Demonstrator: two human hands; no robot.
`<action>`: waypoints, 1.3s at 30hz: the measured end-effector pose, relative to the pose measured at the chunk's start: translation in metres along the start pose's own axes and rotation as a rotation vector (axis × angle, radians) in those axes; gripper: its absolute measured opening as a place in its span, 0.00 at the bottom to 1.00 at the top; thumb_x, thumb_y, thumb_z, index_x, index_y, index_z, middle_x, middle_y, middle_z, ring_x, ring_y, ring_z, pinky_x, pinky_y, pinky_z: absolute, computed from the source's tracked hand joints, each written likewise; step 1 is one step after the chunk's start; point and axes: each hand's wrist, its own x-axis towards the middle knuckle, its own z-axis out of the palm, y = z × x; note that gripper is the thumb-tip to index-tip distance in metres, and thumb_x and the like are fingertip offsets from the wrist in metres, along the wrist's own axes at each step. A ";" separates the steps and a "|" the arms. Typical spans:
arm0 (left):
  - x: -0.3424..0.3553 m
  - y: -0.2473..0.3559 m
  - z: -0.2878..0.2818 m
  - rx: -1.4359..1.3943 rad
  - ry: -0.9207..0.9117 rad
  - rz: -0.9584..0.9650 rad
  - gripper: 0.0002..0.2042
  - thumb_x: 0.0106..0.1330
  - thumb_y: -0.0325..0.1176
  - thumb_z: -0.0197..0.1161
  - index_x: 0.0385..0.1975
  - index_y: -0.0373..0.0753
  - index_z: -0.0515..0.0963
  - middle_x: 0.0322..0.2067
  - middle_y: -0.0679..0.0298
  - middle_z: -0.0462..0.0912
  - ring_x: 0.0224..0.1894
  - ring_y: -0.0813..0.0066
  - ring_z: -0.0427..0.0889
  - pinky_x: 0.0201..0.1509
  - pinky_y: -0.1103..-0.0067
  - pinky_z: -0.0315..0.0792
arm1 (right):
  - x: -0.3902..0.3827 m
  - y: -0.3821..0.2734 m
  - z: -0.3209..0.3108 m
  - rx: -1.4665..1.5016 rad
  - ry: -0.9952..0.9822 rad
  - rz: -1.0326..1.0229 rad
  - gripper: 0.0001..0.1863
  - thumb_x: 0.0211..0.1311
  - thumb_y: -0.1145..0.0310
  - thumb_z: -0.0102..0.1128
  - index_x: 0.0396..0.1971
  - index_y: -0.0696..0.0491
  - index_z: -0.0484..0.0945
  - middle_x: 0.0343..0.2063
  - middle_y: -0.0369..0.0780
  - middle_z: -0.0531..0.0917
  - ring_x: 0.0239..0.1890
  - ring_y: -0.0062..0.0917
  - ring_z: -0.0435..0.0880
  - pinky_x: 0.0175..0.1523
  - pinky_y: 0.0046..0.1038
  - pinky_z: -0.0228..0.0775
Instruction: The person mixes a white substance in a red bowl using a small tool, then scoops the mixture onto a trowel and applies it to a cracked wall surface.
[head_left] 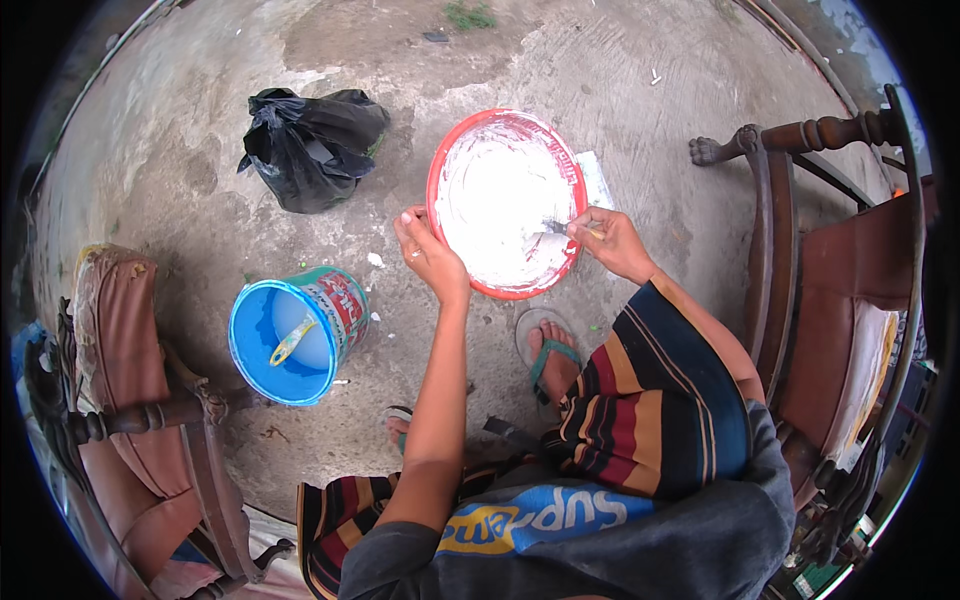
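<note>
A red basin (440, 150) holds thick white paste (497, 185) smeared up its inner wall. My left hand (428, 252) grips the basin's left side, fingers at the rim. My right hand (612, 242), over the basin's right edge, holds a scraper (560, 227) by its handle, the blade down in the white paste. A pale sheet (594, 178) shows partly from under the basin's right side.
A black plastic bag (310, 150) sits upper left. Below it stands a blue bucket (250, 350) with cloudy liquid and a brush (290, 343). Dark wooden chairs with pinkish-brown upholstery (130, 350) (840, 260) flank me. My sandalled feet (550, 360) rest on stained concrete (670, 130).
</note>
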 end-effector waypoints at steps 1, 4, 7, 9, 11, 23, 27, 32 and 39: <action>-0.001 0.003 0.001 -0.015 -0.009 -0.009 0.23 0.78 0.46 0.37 0.33 0.31 0.71 0.32 0.60 0.74 0.34 0.71 0.75 0.43 0.74 0.69 | 0.001 0.004 -0.001 -0.066 -0.004 -0.054 0.09 0.64 0.66 0.63 0.32 0.58 0.82 0.29 0.41 0.86 0.34 0.22 0.83 0.43 0.27 0.73; 0.002 0.001 0.001 -0.039 -0.056 0.002 0.24 0.78 0.46 0.37 0.33 0.30 0.72 0.32 0.59 0.74 0.34 0.70 0.75 0.44 0.73 0.68 | 0.006 0.008 -0.006 -0.365 0.011 -0.200 0.10 0.62 0.65 0.63 0.32 0.57 0.82 0.26 0.45 0.85 0.30 0.31 0.85 0.39 0.30 0.74; 0.006 -0.007 -0.002 0.015 -0.067 0.018 0.24 0.78 0.46 0.37 0.32 0.30 0.72 0.32 0.59 0.73 0.34 0.69 0.75 0.44 0.71 0.68 | 0.016 -0.024 -0.020 -0.753 0.070 -0.302 0.10 0.60 0.64 0.63 0.34 0.55 0.82 0.23 0.47 0.83 0.28 0.39 0.84 0.35 0.35 0.75; 0.005 -0.010 -0.001 0.081 -0.043 0.035 0.25 0.78 0.46 0.37 0.32 0.30 0.72 0.31 0.58 0.73 0.34 0.69 0.75 0.45 0.71 0.68 | 0.022 -0.035 -0.022 -0.872 0.094 -0.352 0.09 0.60 0.65 0.63 0.37 0.53 0.83 0.23 0.47 0.83 0.26 0.41 0.83 0.32 0.37 0.74; 0.004 -0.014 0.001 0.108 -0.019 0.044 0.24 0.78 0.47 0.37 0.32 0.31 0.72 0.31 0.58 0.73 0.35 0.69 0.75 0.45 0.71 0.68 | 0.024 -0.041 -0.026 -0.923 0.112 -0.499 0.10 0.59 0.65 0.64 0.37 0.53 0.83 0.23 0.45 0.83 0.25 0.39 0.83 0.32 0.36 0.74; 0.021 -0.017 0.011 -0.012 -0.012 -0.037 0.23 0.78 0.47 0.38 0.35 0.32 0.72 0.33 0.58 0.76 0.37 0.70 0.75 0.46 0.73 0.69 | 0.061 -0.056 -0.057 -0.954 0.157 -0.784 0.13 0.58 0.66 0.64 0.44 0.50 0.84 0.22 0.43 0.78 0.25 0.36 0.80 0.32 0.35 0.73; 0.024 -0.021 0.012 0.014 -0.023 -0.009 0.24 0.78 0.47 0.38 0.33 0.31 0.72 0.32 0.58 0.75 0.36 0.69 0.75 0.46 0.72 0.68 | 0.060 -0.033 -0.058 -0.953 0.112 -0.492 0.14 0.61 0.68 0.63 0.47 0.52 0.83 0.29 0.46 0.83 0.29 0.39 0.83 0.36 0.35 0.75; 0.016 -0.010 0.020 0.025 0.022 -0.017 0.25 0.78 0.47 0.37 0.32 0.31 0.72 0.31 0.57 0.75 0.34 0.68 0.75 0.44 0.72 0.68 | 0.026 0.004 -0.043 -0.668 0.060 -0.420 0.15 0.62 0.64 0.62 0.45 0.55 0.83 0.33 0.52 0.84 0.32 0.44 0.85 0.39 0.37 0.77; 0.014 -0.013 0.020 -0.060 0.035 -0.082 0.24 0.78 0.45 0.37 0.36 0.30 0.74 0.35 0.56 0.79 0.37 0.68 0.78 0.45 0.72 0.70 | -0.001 -0.023 -0.031 -0.673 -0.057 -0.488 0.15 0.61 0.64 0.64 0.44 0.54 0.84 0.36 0.48 0.86 0.32 0.40 0.86 0.39 0.34 0.78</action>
